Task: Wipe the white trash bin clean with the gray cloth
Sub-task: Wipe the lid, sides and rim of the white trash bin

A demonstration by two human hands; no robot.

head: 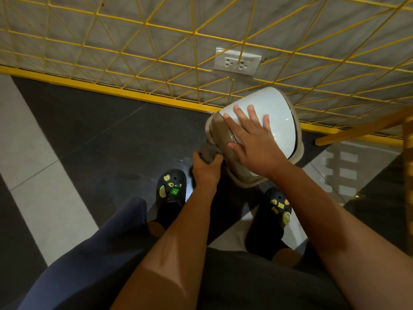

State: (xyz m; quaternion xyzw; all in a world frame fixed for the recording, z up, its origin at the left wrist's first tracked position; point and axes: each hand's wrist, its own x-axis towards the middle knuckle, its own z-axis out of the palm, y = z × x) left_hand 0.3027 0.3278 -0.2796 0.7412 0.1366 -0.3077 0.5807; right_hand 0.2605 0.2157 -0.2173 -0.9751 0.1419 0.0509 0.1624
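Note:
The white trash bin with a beige-grey rim stands on the dark floor by the wall, seen from above. My right hand lies flat on its white lid with the fingers spread, the thumb on the rim. My left hand is closed around the bunched gray cloth and presses it against the bin's left side, just below the rim. Most of the bin's body is hidden under the lid and my hands.
A yellow wire grid covers the grey wall behind the bin, with a white double socket behind it and a yellow base rail. My feet in dark clogs stand close to the bin. A yellow frame is at right.

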